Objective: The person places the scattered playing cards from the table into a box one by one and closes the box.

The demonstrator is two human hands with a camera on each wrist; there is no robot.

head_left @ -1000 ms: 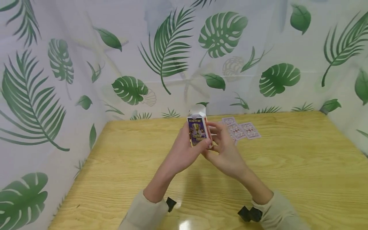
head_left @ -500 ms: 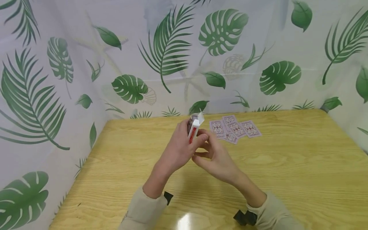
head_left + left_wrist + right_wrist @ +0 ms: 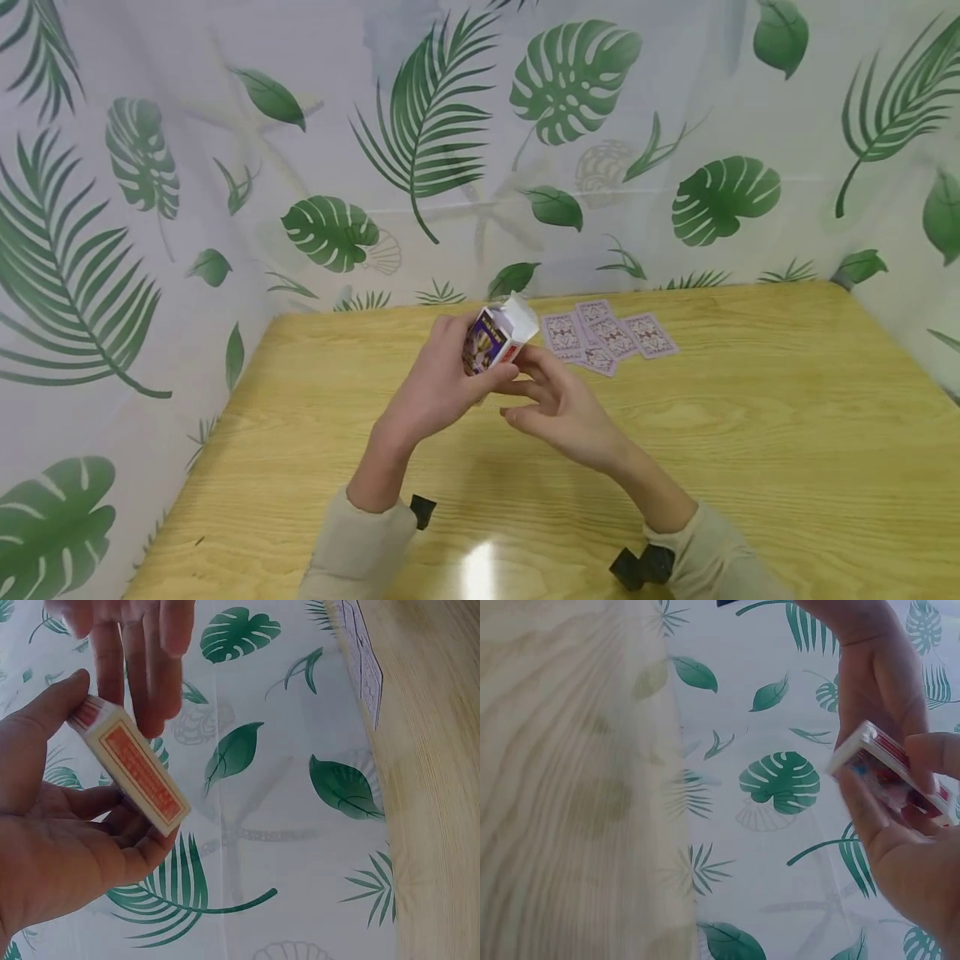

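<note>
My left hand (image 3: 427,383) holds a small playing-card box (image 3: 483,343) above the table, with the thumb along its near side. The box has a purple front and red-and-white narrow sides. It tilts to the right, and its white top flap (image 3: 522,317) stands open. Close to the box's right side is my right hand (image 3: 573,421), with loosely bent fingers. In the left wrist view, the right hand's fingers (image 3: 154,697) extend beyond the box, gripping nothing. The right wrist view shows the box (image 3: 889,776) between both hands; whether the right fingers touch it I cannot tell.
Several playing cards (image 3: 611,337) lie face down, partly overlapping, on the wooden table (image 3: 750,458) toward the back. A white cloth with green leaf prints (image 3: 637,242) hangs behind the table and along its sides. A dark device sits at each wrist.
The box turned from front-facing to edge-on, then tilted right with its front partly visible again. My left hand moved slightly left with it. My right fingers came away from the box's lower edge.
</note>
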